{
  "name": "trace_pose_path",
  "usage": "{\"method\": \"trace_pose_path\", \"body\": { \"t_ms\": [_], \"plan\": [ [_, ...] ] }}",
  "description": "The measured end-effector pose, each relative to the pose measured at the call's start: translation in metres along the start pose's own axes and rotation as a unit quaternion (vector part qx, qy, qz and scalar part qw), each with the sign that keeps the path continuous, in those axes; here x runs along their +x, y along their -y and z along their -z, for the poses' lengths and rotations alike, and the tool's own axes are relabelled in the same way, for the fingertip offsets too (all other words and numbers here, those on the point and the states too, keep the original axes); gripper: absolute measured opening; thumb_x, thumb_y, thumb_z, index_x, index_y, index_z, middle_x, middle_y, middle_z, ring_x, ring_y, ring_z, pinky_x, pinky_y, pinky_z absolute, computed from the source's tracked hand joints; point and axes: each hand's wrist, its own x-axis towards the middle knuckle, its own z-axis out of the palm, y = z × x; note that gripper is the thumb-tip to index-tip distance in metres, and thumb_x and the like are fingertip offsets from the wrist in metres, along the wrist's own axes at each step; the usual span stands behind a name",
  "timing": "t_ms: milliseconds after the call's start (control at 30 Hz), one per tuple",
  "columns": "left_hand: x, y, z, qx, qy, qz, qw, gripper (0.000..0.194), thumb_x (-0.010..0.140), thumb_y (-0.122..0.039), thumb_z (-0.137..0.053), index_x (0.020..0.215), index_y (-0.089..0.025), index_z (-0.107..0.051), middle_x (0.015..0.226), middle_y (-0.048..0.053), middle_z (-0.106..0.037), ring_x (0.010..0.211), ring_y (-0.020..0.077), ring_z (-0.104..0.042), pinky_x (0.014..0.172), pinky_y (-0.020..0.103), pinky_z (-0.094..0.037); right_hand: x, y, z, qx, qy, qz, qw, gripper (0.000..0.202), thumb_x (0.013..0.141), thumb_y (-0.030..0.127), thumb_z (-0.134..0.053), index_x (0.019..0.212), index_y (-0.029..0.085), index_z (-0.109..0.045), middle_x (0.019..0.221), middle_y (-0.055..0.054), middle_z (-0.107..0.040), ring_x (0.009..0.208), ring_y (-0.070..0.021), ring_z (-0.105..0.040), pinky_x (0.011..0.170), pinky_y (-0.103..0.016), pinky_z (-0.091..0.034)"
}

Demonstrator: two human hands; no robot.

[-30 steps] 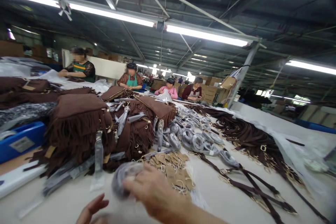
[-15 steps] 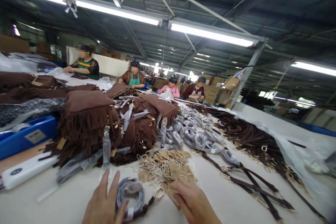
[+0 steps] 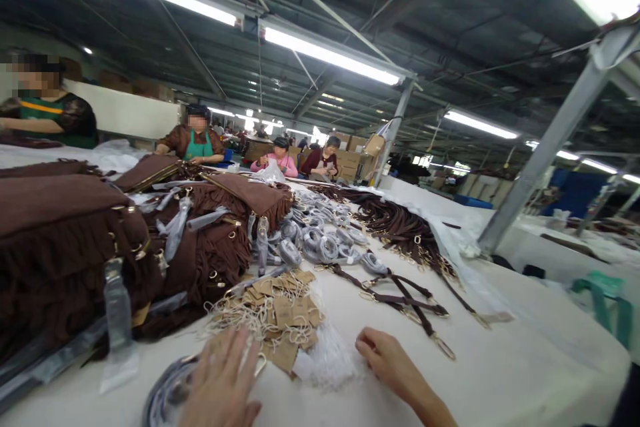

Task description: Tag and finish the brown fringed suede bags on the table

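Note:
My left hand (image 3: 223, 380), fingers spread, is over the right side of a wrapped coiled strap (image 3: 163, 390) and hides part of it. My right hand (image 3: 387, 360) hovers over the white table, its fingers curled together; whether anything is between them is hidden. Between the hands and farther back lies a heap of brown paper tags (image 3: 287, 313) with white strings. A bunch of clear plastic strings (image 3: 330, 357) is just left of my right hand. Dark brown straps with gold clasps (image 3: 400, 300) lie beyond my right hand.
Brown fringed bags (image 3: 60, 213) are piled at the left. Several wrapped strap coils (image 3: 325, 247) lie mid-table, with a heap of dark straps (image 3: 395, 217) behind. Clear plastic sheeting (image 3: 450, 247) edges the right side. People work across the table. A grey post (image 3: 550, 140) stands at right.
The view has turned right. My right hand has moved away from the tags to the right, and its fingers have curled. My left hand now covers part of the coil it was beside.

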Motion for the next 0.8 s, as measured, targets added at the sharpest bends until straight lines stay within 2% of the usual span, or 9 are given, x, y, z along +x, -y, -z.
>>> {"method": "trace_pose_path", "body": {
  "t_ms": [67, 133, 200, 267, 400, 567, 633, 733, 800],
  "plan": [
    [0.033, -0.038, 0.004, -0.066, 0.047, -0.092, 0.992, 0.060, 0.081, -0.017, -0.050, 0.141, -0.018, -0.047, 0.154, 0.012, -0.033, 0.144, 0.0326, -0.026, 0.117, 0.056, -0.021, -0.006, -0.002, -0.006, 0.001, -0.003, 0.004, 1.000, 0.011, 0.078, 0.033, -0.053, 0.077, 0.024, -0.057, 0.072, -0.001, -0.067, 0.070, -0.0192, -0.063, 0.063, -0.026, -0.045],
    [0.066, -0.076, 0.000, -0.127, 0.101, -0.138, 0.977, 0.064, 0.083, -0.018, -0.050, 0.146, -0.013, -0.038, 0.157, 0.014, -0.026, 0.146, 0.0319, -0.022, 0.119, 0.053, -0.020, -0.009, -0.010, -0.016, -0.004, -0.009, 0.014, 1.000, 0.010, 0.071, 0.028, -0.061, 0.078, 0.023, -0.056, 0.076, -0.002, -0.067, 0.073, -0.0198, -0.063, 0.065, -0.026, -0.046],
    [0.091, -0.106, -0.011, -0.178, 0.161, -0.188, 0.952, 0.060, 0.090, -0.027, -0.046, 0.147, -0.009, -0.035, 0.157, 0.017, -0.026, 0.145, 0.0324, -0.023, 0.119, 0.054, -0.019, -0.009, -0.024, -0.029, -0.020, -0.026, 0.037, 0.999, 0.006, 0.069, 0.022, -0.060, 0.074, 0.022, -0.056, 0.078, -0.005, -0.067, 0.074, -0.0202, -0.064, 0.068, -0.026, -0.048],
    [0.106, -0.122, -0.029, -0.206, 0.203, -0.228, 0.930, 0.058, 0.094, -0.032, -0.044, 0.146, -0.008, -0.036, 0.154, 0.019, -0.034, 0.144, 0.0330, -0.027, 0.119, 0.056, -0.015, -0.006, -0.038, -0.041, -0.032, -0.052, 0.068, 0.996, 0.005, 0.075, 0.020, -0.054, 0.071, 0.022, -0.057, 0.078, -0.006, -0.068, 0.073, -0.0198, -0.064, 0.069, -0.026, -0.048],
    [0.108, -0.120, -0.062, -0.210, 0.228, -0.214, 0.926, 0.055, 0.094, -0.037, -0.046, 0.141, -0.010, -0.044, 0.150, 0.017, -0.041, 0.140, 0.0323, -0.035, 0.118, 0.056, -0.020, -0.002, -0.049, -0.048, -0.038, -0.089, 0.104, 0.990, 0.022, 0.086, 0.027, -0.049, 0.064, 0.022, -0.052, 0.068, -0.003, -0.066, 0.066, -0.0174, -0.063, 0.063, -0.023, -0.046],
    [0.097, -0.111, -0.071, -0.225, 0.195, -0.217, 0.930, 0.053, 0.096, -0.040, -0.042, 0.143, -0.016, -0.043, 0.152, 0.013, -0.039, 0.142, 0.0286, -0.033, 0.119, 0.054, -0.019, -0.004, -0.031, -0.032, -0.069, -0.063, 0.098, 0.991, 0.025, 0.083, 0.023, -0.049, 0.059, 0.022, -0.043, 0.065, -0.001, -0.063, 0.064, -0.0173, -0.059, 0.061, -0.025, -0.043],
    [0.097, -0.112, -0.073, -0.224, 0.188, -0.215, 0.932, 0.053, 0.097, -0.041, -0.041, 0.143, -0.015, -0.043, 0.152, 0.013, -0.039, 0.142, 0.0284, -0.033, 0.120, 0.054, -0.018, -0.006, -0.026, -0.020, -0.071, -0.055, 0.096, 0.991, 0.022, 0.082, 0.021, -0.048, 0.060, 0.022, -0.044, 0.066, -0.001, -0.063, 0.066, -0.0177, -0.058, 0.063, -0.027, -0.042],
    [0.097, -0.114, -0.080, -0.222, 0.166, -0.215, 0.937, 0.052, 0.095, -0.039, -0.044, 0.141, -0.014, -0.046, 0.151, 0.012, -0.042, 0.141, 0.0285, -0.035, 0.120, 0.053, -0.018, -0.012, -0.024, 0.010, -0.066, -0.075, 0.082, 0.992, 0.021, 0.084, 0.025, -0.047, 0.063, 0.023, -0.046, 0.067, -0.001, -0.060, 0.066, -0.0182, -0.055, 0.065, -0.030, -0.041],
    [0.097, -0.114, -0.085, -0.225, 0.160, -0.211, 0.938, 0.051, 0.094, -0.038, -0.045, 0.141, -0.015, -0.047, 0.150, 0.012, -0.043, 0.141, 0.0281, -0.036, 0.120, 0.053, -0.018, -0.020, -0.022, 0.034, 0.019, -0.086, 0.043, 0.995, 0.026, 0.088, 0.034, -0.048, 0.065, 0.022, -0.049, 0.060, 0.000, -0.057, 0.057, -0.0165, -0.052, 0.058, -0.029, -0.041]
  ]
}}
